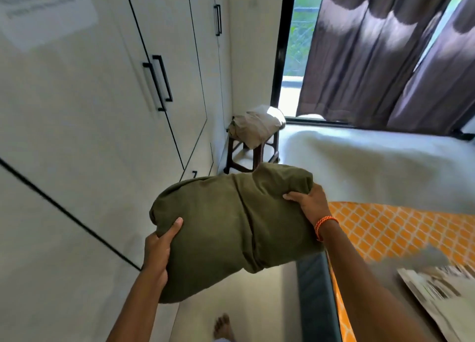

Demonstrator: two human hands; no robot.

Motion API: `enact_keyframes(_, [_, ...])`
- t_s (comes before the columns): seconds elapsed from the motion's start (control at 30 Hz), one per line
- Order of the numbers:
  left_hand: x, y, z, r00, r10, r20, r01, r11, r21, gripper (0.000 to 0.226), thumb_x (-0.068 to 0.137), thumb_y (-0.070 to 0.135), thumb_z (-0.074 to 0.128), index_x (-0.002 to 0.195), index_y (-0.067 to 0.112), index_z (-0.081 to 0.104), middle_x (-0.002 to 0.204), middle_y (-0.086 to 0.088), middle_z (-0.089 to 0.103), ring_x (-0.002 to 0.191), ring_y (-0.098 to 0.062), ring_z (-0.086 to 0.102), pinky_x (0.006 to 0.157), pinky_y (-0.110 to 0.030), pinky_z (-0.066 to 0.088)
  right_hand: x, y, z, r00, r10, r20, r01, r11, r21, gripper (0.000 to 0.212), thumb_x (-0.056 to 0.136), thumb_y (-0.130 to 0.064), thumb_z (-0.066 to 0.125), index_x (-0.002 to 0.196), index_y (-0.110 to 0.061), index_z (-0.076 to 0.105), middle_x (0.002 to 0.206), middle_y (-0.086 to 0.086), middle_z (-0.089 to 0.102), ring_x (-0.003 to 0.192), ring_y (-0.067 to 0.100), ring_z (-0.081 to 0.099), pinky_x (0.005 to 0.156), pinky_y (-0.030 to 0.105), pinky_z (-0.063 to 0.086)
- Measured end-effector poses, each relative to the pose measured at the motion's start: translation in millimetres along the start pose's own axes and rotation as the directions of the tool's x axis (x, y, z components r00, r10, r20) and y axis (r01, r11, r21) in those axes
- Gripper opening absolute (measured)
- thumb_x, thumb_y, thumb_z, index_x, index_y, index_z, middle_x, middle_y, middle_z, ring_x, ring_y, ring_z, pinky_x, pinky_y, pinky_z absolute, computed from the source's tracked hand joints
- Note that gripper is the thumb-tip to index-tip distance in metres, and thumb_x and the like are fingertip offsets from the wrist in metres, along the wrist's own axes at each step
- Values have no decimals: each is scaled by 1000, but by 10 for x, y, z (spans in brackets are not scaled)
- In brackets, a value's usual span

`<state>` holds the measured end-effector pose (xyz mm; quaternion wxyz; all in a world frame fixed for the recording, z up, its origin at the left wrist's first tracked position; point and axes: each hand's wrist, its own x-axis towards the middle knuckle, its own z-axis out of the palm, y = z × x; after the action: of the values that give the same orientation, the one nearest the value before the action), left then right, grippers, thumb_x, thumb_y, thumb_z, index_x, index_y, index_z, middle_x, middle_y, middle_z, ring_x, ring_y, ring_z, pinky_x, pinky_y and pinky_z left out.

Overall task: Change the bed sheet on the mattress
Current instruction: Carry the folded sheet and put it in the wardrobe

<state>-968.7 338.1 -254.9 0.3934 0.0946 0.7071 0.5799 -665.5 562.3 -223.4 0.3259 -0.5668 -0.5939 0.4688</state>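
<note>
Head view: green pillow [231, 228] long axis lower-left to upper-right, both hands [159, 249] gripping its ends.

An olive-green pillow [231, 228] is held in the air, tilted, at the near left of the mattress [401, 228], whose orange lattice cover shows beside a white sheet [372, 166] farther back.
</note>
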Motion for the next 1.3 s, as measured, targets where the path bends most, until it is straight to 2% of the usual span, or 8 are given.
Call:
enact_keyframes(0.13, [591,436,208,1000,0,-23,-1,997,-73,52,80,54,85,115,17,74,114,-5,77,107,-34,69,101,-57,54,709,-538,403,999,-39,31,37,998,59,42,79,-50,87,109,-24,73,104,0,77,94,20,73,93,46,60])
enact_keyframes(0.3, [1093,920,411,998,44,-39,-47,994,-99,44,83,48,84,114,18,76,110,-1,80,105,-31,72,96,-53,58,1545,-973,817,989,-110,96,107,994,31,68,78,-58,83,131,-20,65,119,2,71,105,20,69,100,45,56])
enact_keyframes(0.43, [1386,1206,627,998,65,-18,-66,991,-119,42,85,42,83,118,17,74,108,-1,80,104,-32,73,94,-52,59,2130,-1280,1190,951,-197,240,209,978,-24,56,82,-52,82,129,-30,60,119,-6,66,112,20,64,103,43,51])
enact_keyframes(0.57, [1616,1334,945,995,80,-55,-86,989,-120,58,76,48,88,122,18,72,109,0,80,104,-31,74,98,-55,57,2662,-1559,1642,838,-295,459,376,922,-95,31,85,-42,82,109,-39,63,104,-19,66,98,1,63,99,35,50])
enact_keyframes(0.73, [2031,1461,1215,977,27,-214,-76,971,-226,93,49,71,96,127,29,68,114,3,79,113,-31,70,116,-64,39,3306,-1994,2430,633,-315,707,583,795,-168,60,72,-60,79,120,-30,59,115,-2,70,106,20,66,99,46,53])
enact_keyframes(1.03, [2164,2003,1714,919,-4,-393,-160,909,-385,43,77,32,89,115,17,77,104,-5,81,101,-30,76,100,-52,58,3946,-2601,3418,264,-267,927,703,711,5,84,87,-38,79,151,-41,25,125,13,62,111,32,62,104,52,51])
enact_keyframes(1.23, [2165,2087,2012,877,-38,-479,-164,913,-373,26,85,28,85,109,20,77,93,2,81,95,-24,76,77,-33,58,4078,-2422,3560,197,-283,939,699,712,68,82,86,-39,79,150,-42,27,135,9,61,118,33,61,107,54,49])
enact_keyframes(1.3, [2146,2065,2060,868,-56,-493,-155,914,-376,24,85,27,85,107,20,77,93,0,81,94,-26,76,81,-35,60,4079,-2359,3507,203,-299,932,702,708,74,85,86,-43,79,152,-42,25,137,11,61,118,34,62,106,53,50])
